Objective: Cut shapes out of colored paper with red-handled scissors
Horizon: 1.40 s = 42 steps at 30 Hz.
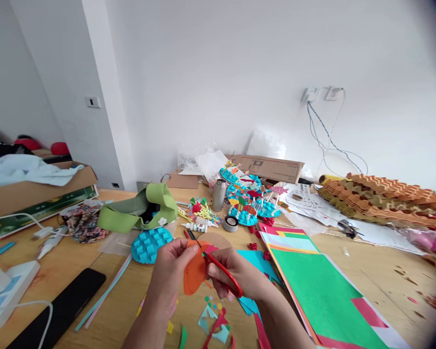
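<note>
Between thumb and fingers, my left hand point(174, 259) pinches a piece of orange paper point(193, 277) with dark lines drawn on it. My right hand point(229, 271) is closed around the red handles of a pair of scissors point(232, 283), whose blades meet the paper's upper right edge. The paper hangs above the table, partly covered by my fingers. Below it lie small colored paper scraps point(220, 320). Just beyond my left hand sits a blue painted, bumpy oval point(151, 245).
Stacked colored paper point(316, 281) lies to the right, with egg trays point(381, 198) behind. A metal bottle point(219, 195), a tape roll point(230, 223) and blue bases with paper fish point(243, 213) stand at the back. On the left are a green felt bag point(131, 215), a phone point(63, 305) and a power strip point(12, 298).
</note>
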Available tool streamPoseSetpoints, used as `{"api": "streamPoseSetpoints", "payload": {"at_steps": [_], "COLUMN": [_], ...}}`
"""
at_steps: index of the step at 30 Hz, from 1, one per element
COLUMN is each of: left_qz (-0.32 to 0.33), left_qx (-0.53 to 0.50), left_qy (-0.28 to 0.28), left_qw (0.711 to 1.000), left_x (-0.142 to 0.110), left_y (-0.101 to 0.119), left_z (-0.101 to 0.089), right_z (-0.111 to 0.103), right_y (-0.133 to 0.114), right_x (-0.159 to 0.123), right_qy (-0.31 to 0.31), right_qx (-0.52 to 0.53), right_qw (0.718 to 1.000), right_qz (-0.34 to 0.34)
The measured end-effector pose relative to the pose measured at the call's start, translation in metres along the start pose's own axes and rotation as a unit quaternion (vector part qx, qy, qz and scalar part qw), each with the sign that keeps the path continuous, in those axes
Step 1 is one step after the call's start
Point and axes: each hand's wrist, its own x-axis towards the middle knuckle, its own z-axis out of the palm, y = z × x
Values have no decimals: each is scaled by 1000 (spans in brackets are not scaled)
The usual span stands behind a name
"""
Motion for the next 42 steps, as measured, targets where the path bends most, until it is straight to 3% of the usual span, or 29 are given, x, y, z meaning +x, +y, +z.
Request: {"api": "streamPoseSetpoints", "payload": {"at_steps": [42], "left_qz": [-10], "left_qx": [-4], "left_qy": [-24], "left_qw": [1000], "left_x": [-2], "left_y": [2], "left_z": [1], "right_z": [4], "right_y": [-7], "right_x": [-1], "right_qy": [4], "right_qx": [1], "right_qw": [1000], "right_qz": [-30]}}
